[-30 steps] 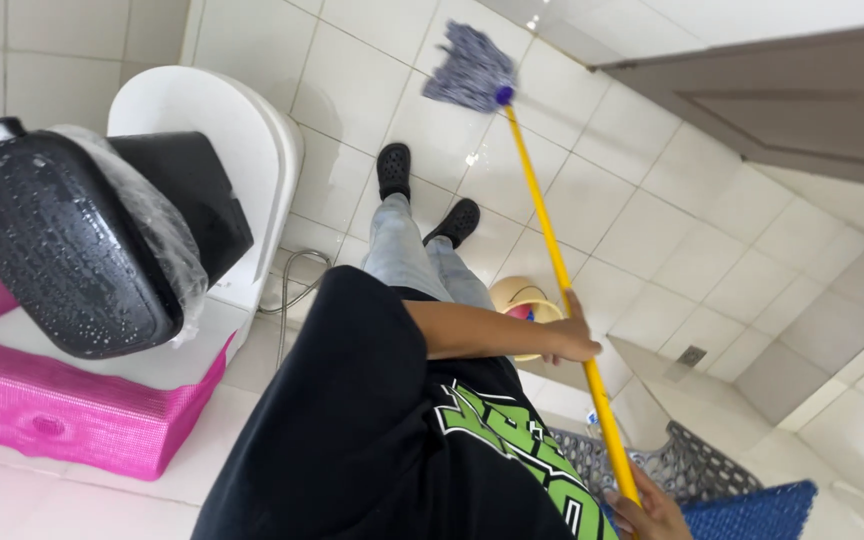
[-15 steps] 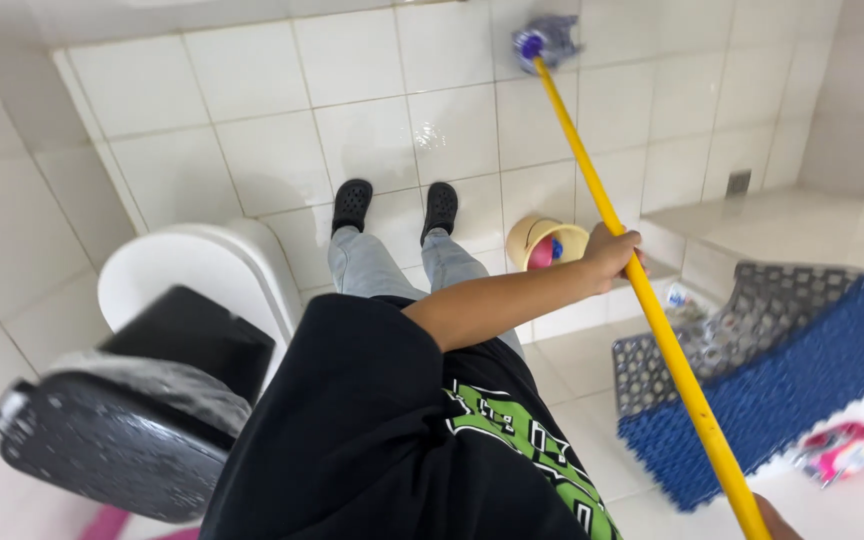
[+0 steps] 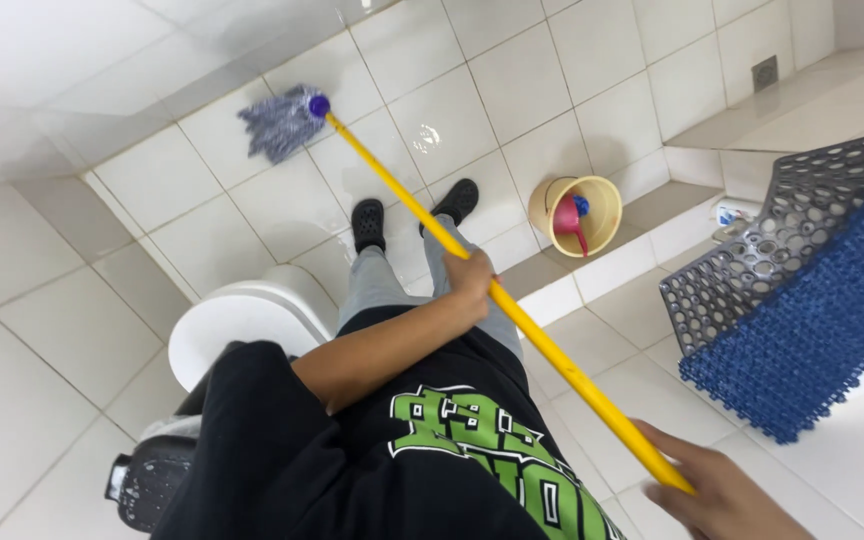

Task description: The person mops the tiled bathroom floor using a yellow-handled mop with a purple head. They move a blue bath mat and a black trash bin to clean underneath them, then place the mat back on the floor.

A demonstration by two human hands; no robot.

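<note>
Nearest the camera, the right hand (image 3: pixel 722 492) closes around the low end of the mop's yellow handle (image 3: pixel 542 345), thumb over the top of the pole. Just left of that grip hangs a black shirt (image 3: pixel 352 470) with a large green and white printed design on the chest. Farther up the pole, the left hand (image 3: pixel 472 276) wraps fully around the handle, forearm reaching out from the black sleeve. Right of this upper grip lies a blue plastic mat (image 3: pixel 812 330) with a grey perforated mat (image 3: pixel 752 260) against it. Left of and below the upper grip sits a white toilet (image 3: pixel 237 320). Beyond the left hand stand two black shoes (image 3: pixel 412 212) on the white tiled floor (image 3: pixel 552 90), and to the right of them a tan bucket (image 3: pixel 577 215) with a pink scoop inside. Farthest out, at the pole's end, the grey-purple mop head (image 3: pixel 277 122) rests on the tiles.
</note>
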